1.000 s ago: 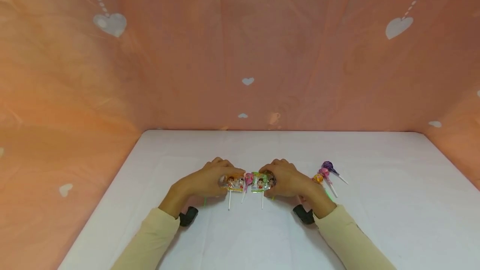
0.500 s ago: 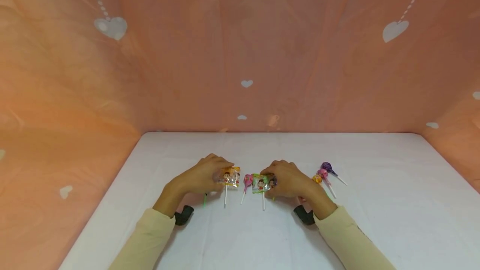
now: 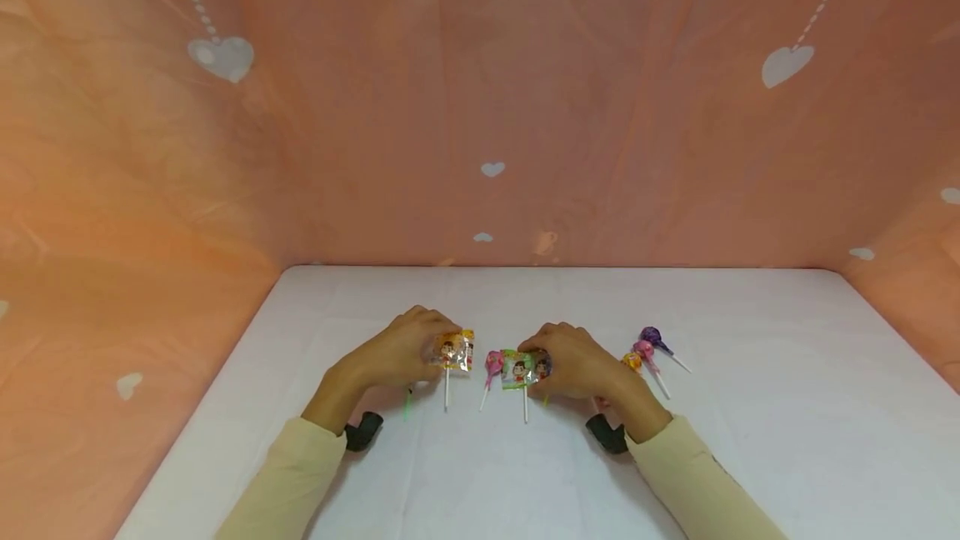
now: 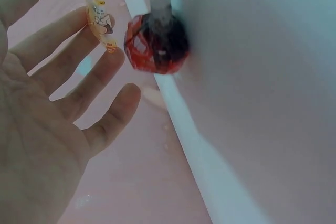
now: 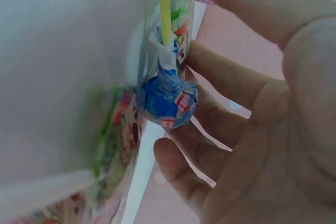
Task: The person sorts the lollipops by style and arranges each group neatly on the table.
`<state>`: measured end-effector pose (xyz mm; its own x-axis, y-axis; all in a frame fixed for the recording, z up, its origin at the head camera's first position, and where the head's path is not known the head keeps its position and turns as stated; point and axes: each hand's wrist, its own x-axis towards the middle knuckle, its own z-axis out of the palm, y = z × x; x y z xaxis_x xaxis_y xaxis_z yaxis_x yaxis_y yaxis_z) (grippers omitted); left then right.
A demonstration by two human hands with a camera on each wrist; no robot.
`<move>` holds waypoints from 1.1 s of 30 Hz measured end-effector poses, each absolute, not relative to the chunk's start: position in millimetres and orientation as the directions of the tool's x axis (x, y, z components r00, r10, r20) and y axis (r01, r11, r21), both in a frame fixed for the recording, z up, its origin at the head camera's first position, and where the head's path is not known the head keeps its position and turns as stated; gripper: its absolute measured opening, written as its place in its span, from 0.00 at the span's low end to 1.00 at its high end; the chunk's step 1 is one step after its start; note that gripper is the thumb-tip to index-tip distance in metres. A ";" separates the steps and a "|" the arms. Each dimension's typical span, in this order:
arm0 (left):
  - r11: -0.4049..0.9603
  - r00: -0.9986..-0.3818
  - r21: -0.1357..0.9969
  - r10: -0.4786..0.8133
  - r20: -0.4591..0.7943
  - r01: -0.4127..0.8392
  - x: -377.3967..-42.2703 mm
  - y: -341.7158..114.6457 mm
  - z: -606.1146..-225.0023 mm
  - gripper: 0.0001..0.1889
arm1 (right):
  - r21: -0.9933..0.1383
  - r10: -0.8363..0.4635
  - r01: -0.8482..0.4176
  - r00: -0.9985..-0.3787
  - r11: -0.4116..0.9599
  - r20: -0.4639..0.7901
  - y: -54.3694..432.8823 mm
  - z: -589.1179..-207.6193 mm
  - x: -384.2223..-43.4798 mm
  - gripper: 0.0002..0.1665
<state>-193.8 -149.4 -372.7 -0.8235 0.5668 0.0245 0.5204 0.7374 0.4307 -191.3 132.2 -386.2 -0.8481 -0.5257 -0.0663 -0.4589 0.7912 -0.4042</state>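
My left hand [image 3: 405,348] pinches an orange flat-wrapped lollipop [image 3: 452,352] between thumb and fingers; its white stick points toward me. Under that hand, a red lollipop [image 4: 152,48] with a green stick lies on the table, apart from the fingers. My right hand [image 3: 576,362] holds a green flat-wrapped lollipop [image 3: 515,370] at its edges, the white stick toward me. Beside the right fingers is a blue round lollipop [image 5: 170,100] with a yellow stick. Between the hands lies a pink lollipop [image 3: 493,361], close to the green wrapper.
Right of the right forearm lie a purple lollipop [image 3: 651,335], a second pink lollipop [image 3: 643,349] and an orange round one [image 3: 632,361]. More wrapped candy [image 5: 121,145] sits near the right wrist. The white table [image 3: 480,482] meets an orange cloth backdrop [image 3: 480,90].
My left hand has moved left with the orange-wrapped lollipop, opening a gap from the pink one. The right hand stays nearly still on the green-wrapped lollipop.
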 end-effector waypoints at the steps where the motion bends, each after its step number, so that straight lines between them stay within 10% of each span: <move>1: 0.741 -0.826 0.424 0.563 0.028 0.520 -193.6 -150.5 -372.0 0.30 | -0.411 -0.525 -0.456 -0.849 0.789 -0.067 131.7 -386.6 -190.8 0.31; 33: 0.760 -0.811 0.485 0.563 -0.157 0.433 -262.4 -153.6 -378.2 0.29 | -0.428 -0.554 -0.476 -0.830 0.768 -0.071 134.1 -388.1 -190.8 0.34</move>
<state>-262.4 -153.6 -378.2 -0.8112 0.5632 -0.1574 0.4334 0.7598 0.4846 -190.8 134.1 -388.1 -0.8296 -0.5539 -0.0708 -0.4764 0.7682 -0.4276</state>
